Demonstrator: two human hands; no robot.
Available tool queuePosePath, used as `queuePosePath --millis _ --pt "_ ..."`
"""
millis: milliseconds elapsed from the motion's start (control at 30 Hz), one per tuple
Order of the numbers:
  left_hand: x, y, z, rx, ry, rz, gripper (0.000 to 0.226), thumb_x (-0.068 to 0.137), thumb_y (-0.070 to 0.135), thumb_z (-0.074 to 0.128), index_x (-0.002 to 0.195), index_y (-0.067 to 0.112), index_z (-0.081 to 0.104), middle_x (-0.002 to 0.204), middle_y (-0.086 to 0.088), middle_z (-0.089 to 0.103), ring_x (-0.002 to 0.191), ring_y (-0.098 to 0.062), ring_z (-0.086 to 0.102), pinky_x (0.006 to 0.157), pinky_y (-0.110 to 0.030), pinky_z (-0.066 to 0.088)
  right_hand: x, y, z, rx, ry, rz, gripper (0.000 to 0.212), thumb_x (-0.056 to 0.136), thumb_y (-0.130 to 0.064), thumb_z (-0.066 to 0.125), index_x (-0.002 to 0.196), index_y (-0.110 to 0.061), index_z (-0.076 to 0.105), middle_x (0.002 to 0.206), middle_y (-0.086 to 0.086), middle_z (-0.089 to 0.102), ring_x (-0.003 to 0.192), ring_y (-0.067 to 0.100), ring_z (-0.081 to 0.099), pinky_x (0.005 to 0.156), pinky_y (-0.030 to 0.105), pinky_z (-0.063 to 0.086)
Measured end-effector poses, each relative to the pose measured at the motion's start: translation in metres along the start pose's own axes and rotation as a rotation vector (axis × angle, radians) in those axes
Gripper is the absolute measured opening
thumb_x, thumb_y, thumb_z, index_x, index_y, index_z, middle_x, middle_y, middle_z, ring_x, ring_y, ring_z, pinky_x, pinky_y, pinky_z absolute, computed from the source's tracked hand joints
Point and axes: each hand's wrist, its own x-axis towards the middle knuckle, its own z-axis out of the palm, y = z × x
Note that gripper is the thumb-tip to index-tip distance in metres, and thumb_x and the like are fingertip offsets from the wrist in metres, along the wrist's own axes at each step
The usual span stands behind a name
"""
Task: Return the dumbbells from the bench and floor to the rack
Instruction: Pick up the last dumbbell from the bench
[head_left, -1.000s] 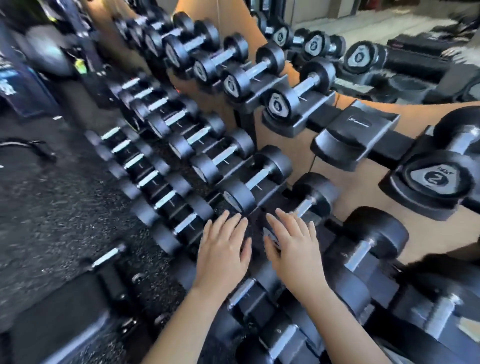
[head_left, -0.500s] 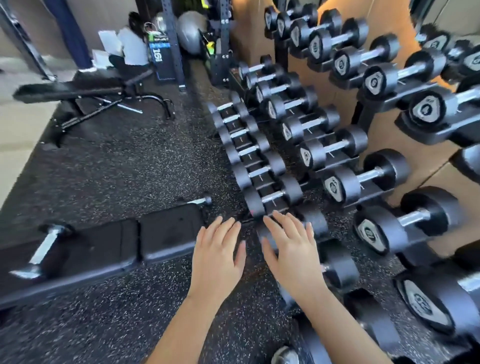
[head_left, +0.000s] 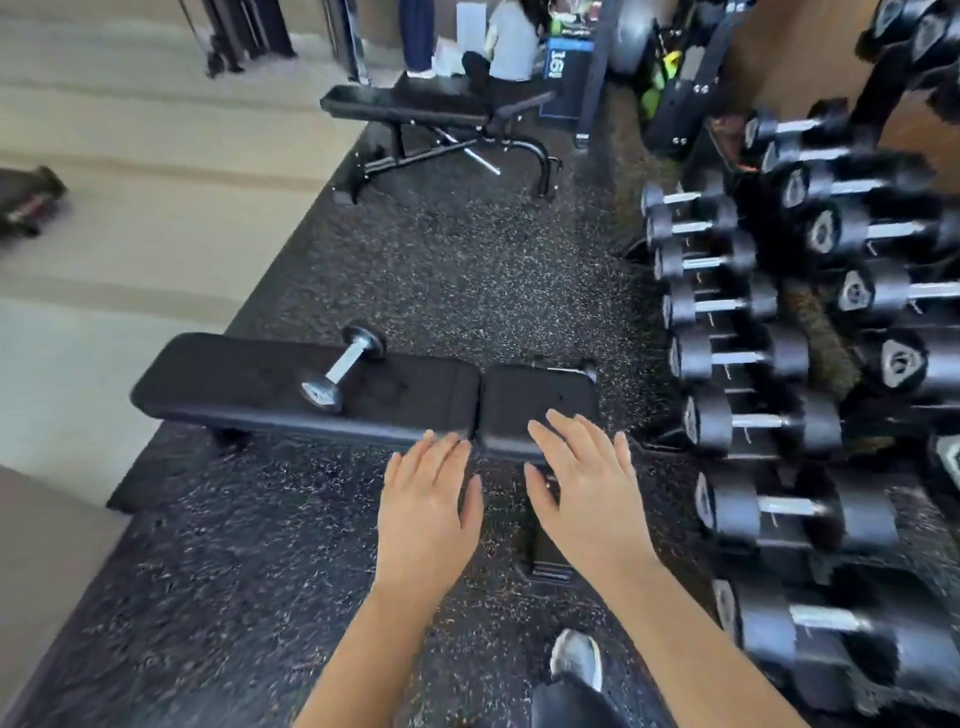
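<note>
A small chrome-handled, dark-headed dumbbell (head_left: 343, 371) lies on the black padded bench (head_left: 234, 384), toward its left end, its long axis slanting across the pad. The left hand (head_left: 423, 512) and right hand (head_left: 587, 493) hover flat, fingers straight and empty, by the front edge. The left hand is nearer.

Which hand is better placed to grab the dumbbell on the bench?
Left, probably. The left hand, open and empty, is nearer the dumbbell lying on the flat bench. The right hand, also open, sits farther off, toward the dumbbell rack.
</note>
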Motion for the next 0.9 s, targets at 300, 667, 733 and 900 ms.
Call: queuePosePath --millis 300,667,733,900 --pt "0.1 -0.08 0.036 -0.018 0.026 -0.077 0.03 0.075 0.008 0.065 0.105 0.003 0.065 0.11 -0.012 0.068 0.11 -0.032 0.059 0.092 -0.056 0.045 0.117 -0.014 0.084 0.069 -0.057 -0.081 0.036 0.075 -0.016 0.071 0.111 -0.01 0.065 0.116 0.01 0.067 0.11 0.034 0.06 0.091 0.064 0.041" --pt "0.226 -0.184 0.069 0.019 -0.033 -0.23 0.03 0.074 0.007 0.064 0.104 0.001 0.065 0.108 -0.015 0.069 0.107 -0.033 0.061 0.093 -0.053 0.043 0.278 -0.04 0.175 0.076 -0.148 -0.162 0.036 0.076 -0.018 0.069 0.111 -0.01 0.064 0.118 0.01 0.066 0.111 0.032 0.06 0.093 0.061 0.041" --pt "0.237 -0.208 0.071 0.039 -0.053 -0.251 0.031 0.071 0.003 0.069 0.102 0.001 0.065 0.106 -0.015 0.07 0.105 -0.032 0.062 0.091 -0.053 0.044 0.294 -0.05 0.193 0.061 -0.164 -0.166 0.037 0.074 -0.018 0.072 0.109 -0.011 0.066 0.115 0.009 0.068 0.108 0.031 0.062 0.09 0.061 0.043" --pt "0.266 -0.273 0.084 -0.049 -0.111 -0.337 0.029 0.076 0.001 0.064 0.105 0.001 0.064 0.111 -0.016 0.067 0.11 -0.034 0.059 0.095 -0.055 0.043 0.33 -0.079 0.244 0.005 -0.222 -0.151 0.039 0.068 -0.02 0.076 0.105 -0.012 0.068 0.11 0.008 0.07 0.101 0.028 0.066 0.085 0.059 0.048"
